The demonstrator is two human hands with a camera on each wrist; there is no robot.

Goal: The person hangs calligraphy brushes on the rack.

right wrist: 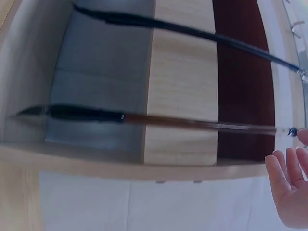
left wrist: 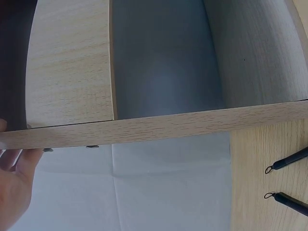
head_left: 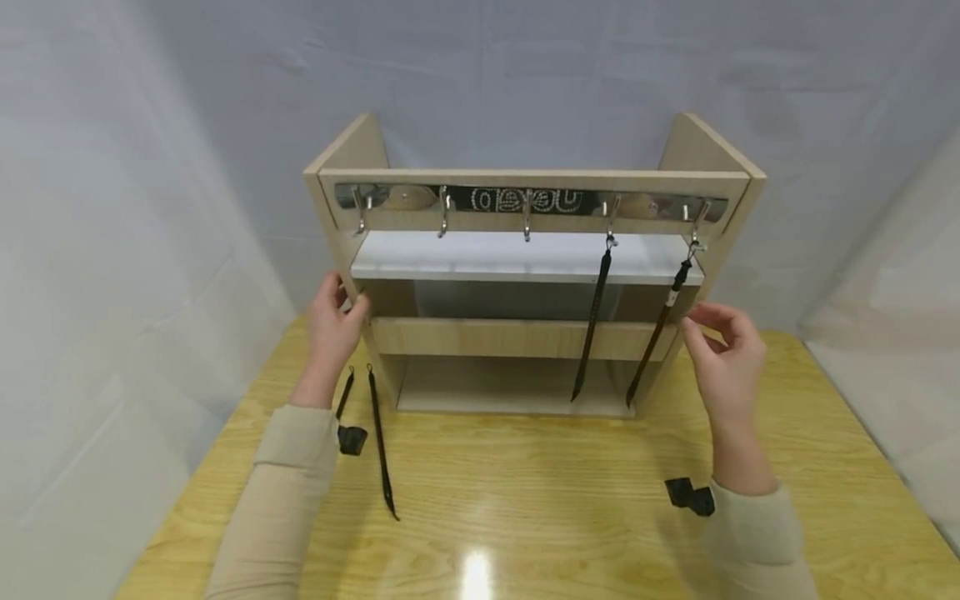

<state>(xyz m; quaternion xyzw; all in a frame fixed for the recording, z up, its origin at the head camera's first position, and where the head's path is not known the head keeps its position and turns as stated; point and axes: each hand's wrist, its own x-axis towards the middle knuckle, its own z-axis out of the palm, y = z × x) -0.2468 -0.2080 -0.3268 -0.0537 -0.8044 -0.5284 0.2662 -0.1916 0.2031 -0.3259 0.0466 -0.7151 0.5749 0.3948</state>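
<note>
A small wooden shelf unit (head_left: 517, 340) stands on the table, with a metal hook rail (head_left: 420, 197) across its top front. My left hand (head_left: 333, 325) grips its left side panel (left wrist: 168, 122), thumb at the front edge and fingers behind. Two calligraphy brushes hang by loops, tips down: a dark one (head_left: 592, 325) on the fourth hook from the left and a brown-handled one (head_left: 654, 342) on the rightmost hook. My right hand (head_left: 727, 358) is beside the right side panel, its loosely bent fingers right at the edge, near the brown-handled brush's upper end (right wrist: 292, 132).
Two more brushes lie on the table left of the unit, a long one (head_left: 380, 442) and one (head_left: 345, 393) partly covered by my left sleeve. Small black pieces lie near each forearm, left (head_left: 352, 439) and right (head_left: 690, 497). White sheeting (head_left: 525, 75) hangs behind.
</note>
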